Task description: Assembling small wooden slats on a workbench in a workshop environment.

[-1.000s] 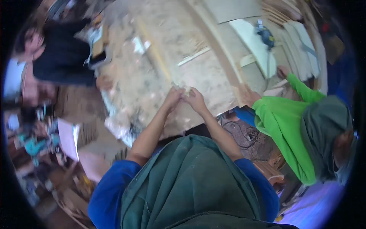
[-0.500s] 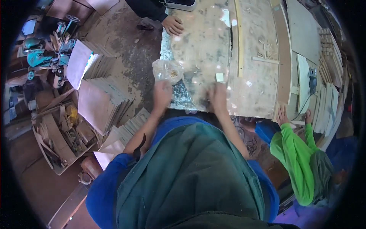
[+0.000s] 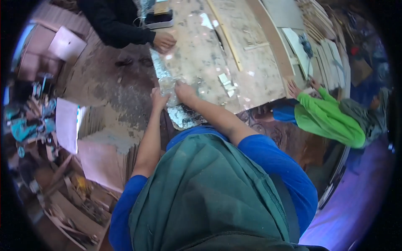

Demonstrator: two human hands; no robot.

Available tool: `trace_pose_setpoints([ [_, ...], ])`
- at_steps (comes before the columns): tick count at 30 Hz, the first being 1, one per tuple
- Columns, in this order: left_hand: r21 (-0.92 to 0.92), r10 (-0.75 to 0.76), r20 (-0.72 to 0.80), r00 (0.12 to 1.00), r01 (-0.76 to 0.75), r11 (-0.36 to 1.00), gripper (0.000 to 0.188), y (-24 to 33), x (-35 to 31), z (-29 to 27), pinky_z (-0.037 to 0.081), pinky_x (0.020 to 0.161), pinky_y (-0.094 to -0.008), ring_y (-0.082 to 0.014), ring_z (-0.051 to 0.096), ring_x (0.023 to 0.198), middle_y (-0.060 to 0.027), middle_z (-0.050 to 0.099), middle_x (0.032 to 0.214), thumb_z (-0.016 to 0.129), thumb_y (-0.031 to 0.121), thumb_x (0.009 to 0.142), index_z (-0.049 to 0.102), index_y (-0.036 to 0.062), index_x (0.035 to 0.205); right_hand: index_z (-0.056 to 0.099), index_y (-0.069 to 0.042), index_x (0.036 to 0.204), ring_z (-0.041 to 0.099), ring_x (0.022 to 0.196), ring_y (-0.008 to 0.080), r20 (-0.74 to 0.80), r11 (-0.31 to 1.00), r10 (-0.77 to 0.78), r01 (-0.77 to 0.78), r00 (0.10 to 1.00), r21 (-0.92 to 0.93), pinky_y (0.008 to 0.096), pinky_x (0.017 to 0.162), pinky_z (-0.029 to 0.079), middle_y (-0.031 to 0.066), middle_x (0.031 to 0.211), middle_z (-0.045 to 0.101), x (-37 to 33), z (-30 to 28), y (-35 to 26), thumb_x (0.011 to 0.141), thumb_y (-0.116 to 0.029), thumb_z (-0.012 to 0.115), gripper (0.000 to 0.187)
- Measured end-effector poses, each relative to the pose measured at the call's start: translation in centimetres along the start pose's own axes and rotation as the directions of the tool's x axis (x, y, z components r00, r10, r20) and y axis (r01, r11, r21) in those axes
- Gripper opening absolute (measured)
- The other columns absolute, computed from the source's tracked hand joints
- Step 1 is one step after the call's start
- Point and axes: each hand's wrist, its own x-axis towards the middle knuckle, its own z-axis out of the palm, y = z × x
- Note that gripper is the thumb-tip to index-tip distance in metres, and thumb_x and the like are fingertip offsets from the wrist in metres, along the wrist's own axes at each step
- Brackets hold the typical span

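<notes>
At the left edge of the worktable [image 3: 194, 54], a clear plastic bag [image 3: 168, 84] lies crumpled between my hands. My left hand [image 3: 160, 99] is closed on its near left side, just off the table edge. My right hand [image 3: 184, 93] reaches across to the bag's right side, with its fingers curled against the plastic; the fingertips are partly hidden. Several small pale pieces [image 3: 226, 85] lie on the board to the right of my right hand.
A co-worker's hand [image 3: 164, 42] rests near a grey tray [image 3: 159, 24] at the far left. A long yellowish strip [image 3: 225, 35] lies across the table. A person in a green sleeve [image 3: 318, 115] is at the right, near a power tool [image 3: 306, 46]. Stacked panels [image 3: 100, 159] stand left.
My right hand has moved left to the bag. More pale pieces now lie on the table where it was. The view has turned, and the co-worker at the far left shows more.
</notes>
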Motion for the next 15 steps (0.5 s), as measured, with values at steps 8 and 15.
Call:
trace_pose_setpoints([
  [8,-0.593,-0.196,0.252,0.948,0.312,0.743,0.043,2.4,1.2,1.0,0.051,0.082,-0.0380,-0.0249,0.065,0.095,-0.0152,0.068,0.109,0.065,0.030,0.092,0.061,-0.0018,0.121,0.054,0.003,0.116,0.066,0.093,0.0400,-0.097,0.977,0.084,-0.063,0.992,0.204,0.0452,0.077,0.056,0.0233,0.112,0.058,-0.6,0.4,1.2,0.085,-0.007,0.053,0.033],
  [15,-0.783,-0.157,0.301,0.941,0.338,0.522,0.048,1.3,0.5,1.9,0.050,0.081,-0.0340,-0.0168,0.060,0.093,-0.0082,0.066,0.106,0.066,0.037,0.093,0.061,-0.0035,0.118,0.056,-0.001,0.106,0.065,0.095,0.0403,0.027,0.949,0.050,-0.056,0.998,0.311,0.0480,0.079,0.054,0.0238,0.104,0.062,-2.2,-0.4,1.4,0.087,-0.012,0.055,0.023],
])
